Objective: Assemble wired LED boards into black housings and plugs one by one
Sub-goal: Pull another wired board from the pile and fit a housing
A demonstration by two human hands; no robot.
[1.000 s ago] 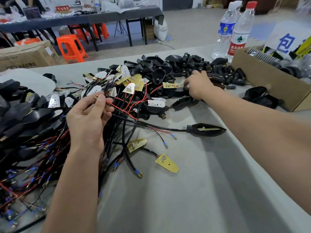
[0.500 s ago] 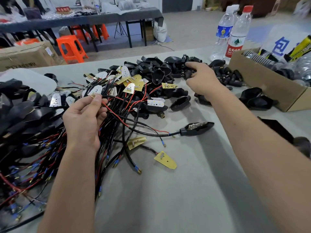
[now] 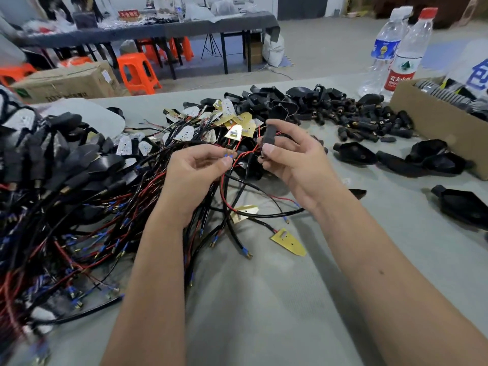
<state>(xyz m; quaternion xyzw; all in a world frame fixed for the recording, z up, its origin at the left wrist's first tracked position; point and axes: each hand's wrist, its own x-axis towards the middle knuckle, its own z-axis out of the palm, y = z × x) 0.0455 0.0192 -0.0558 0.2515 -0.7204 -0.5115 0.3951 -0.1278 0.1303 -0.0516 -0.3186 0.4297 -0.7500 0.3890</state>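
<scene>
My left hand (image 3: 195, 178) pinches the blue-tipped ends of a red and black wire pair (image 3: 229, 156) between thumb and fingers. Close to its right, my right hand (image 3: 295, 162) grips a small black plug (image 3: 270, 133) upright between thumb and fingers. The two hands are nearly touching above the heap of wired LED boards (image 3: 232, 133). A pile of loose black plugs (image 3: 364, 117) lies behind my right hand, and empty black housings (image 3: 355, 154) lie to its right. A yellow LED board (image 3: 289, 243) with its wire lies on the table below my hands.
Finished assemblies with tangled red and black wires (image 3: 66, 207) fill the left side. A cardboard box (image 3: 438, 122) stands at the right edge, with two water bottles (image 3: 401, 56) behind it. Grey table surface (image 3: 264, 313) lies between my forearms.
My right hand came back from the plug pile holding a black plug, and now sits next to my left hand. The left hand shifted right, still pinching the wire ends.
</scene>
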